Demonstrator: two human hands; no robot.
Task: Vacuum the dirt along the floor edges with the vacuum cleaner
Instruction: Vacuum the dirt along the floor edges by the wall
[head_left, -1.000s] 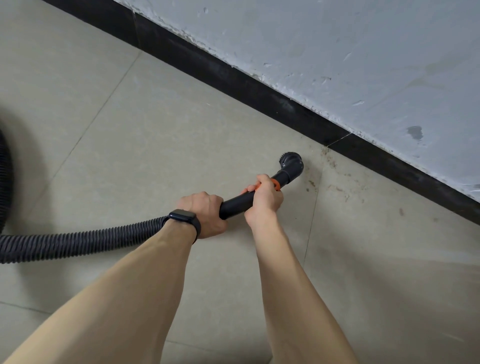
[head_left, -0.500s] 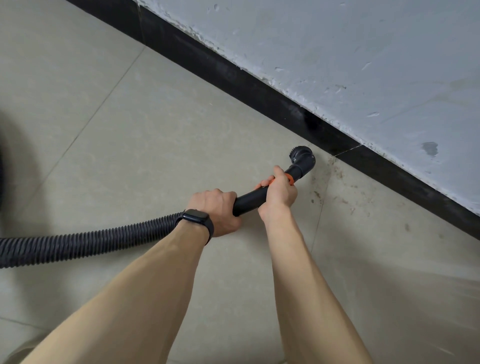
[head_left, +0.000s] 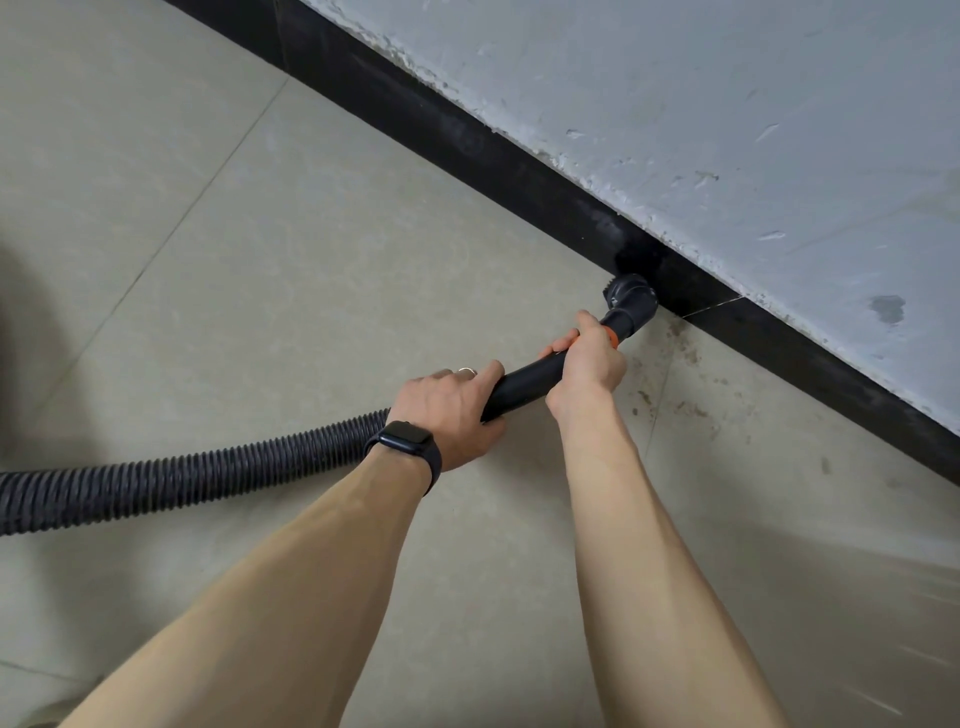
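Note:
A black vacuum tube (head_left: 524, 382) with an orange collar ends in a round brush nozzle (head_left: 632, 299). The nozzle sits on the beige tiled floor right against the black skirting board (head_left: 467, 145). My right hand (head_left: 589, 364) grips the tube just behind the orange collar. My left hand (head_left: 449, 410), with a dark watch on its wrist, grips the tube where it joins the ribbed black hose (head_left: 182, 480). Brown dirt specks (head_left: 675, 379) lie on the floor to the right of the nozzle, along the skirting.
The rough grey wall (head_left: 727, 130) rises above the skirting, running diagonally from top left to right. The hose trails off the left edge across open floor tiles (head_left: 260, 234). A dark shadow lies at the far left.
The nozzle has moved forward across the floor from a spot short of the wall to touching the skirting board. Both hands kept their grip on the tube and moved with it.

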